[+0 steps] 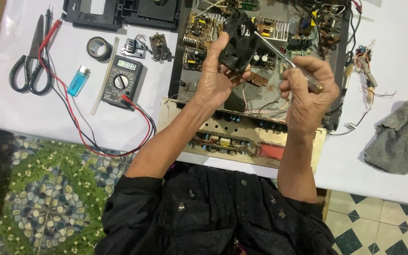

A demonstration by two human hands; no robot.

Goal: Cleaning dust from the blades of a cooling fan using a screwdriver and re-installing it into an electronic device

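Black plastic fan (240, 41), small & square, is up off the chassis, pinched in the left hand (216, 75): thumb on one edge, fingers curled behind it. Right hand (308, 87) has its grip closed round the clear handle of a screwdriver (286, 60), shaft angled up-left w/ the tip at the fan's edge. Can't tell if the tip sits in a screw or just touches the frame.

Progress, as I judge it: the open amp chassis (260, 71) already has its cover off, boards & wiring bare, and the front panel (242, 137) is dropped flat at the near side. Fan looks free of its mount, so removal seems done; work on the fan itself looks mid-way. Nothing suggests reassembly has begun.

On the white surface (48, 113), left: multimeter (121, 81) w/ red & black leads trailing, blue lighter (78, 80), tape roll (99, 48), scissors (30, 59), all well apart from the hands. Grey rag (395, 134) lies far right.
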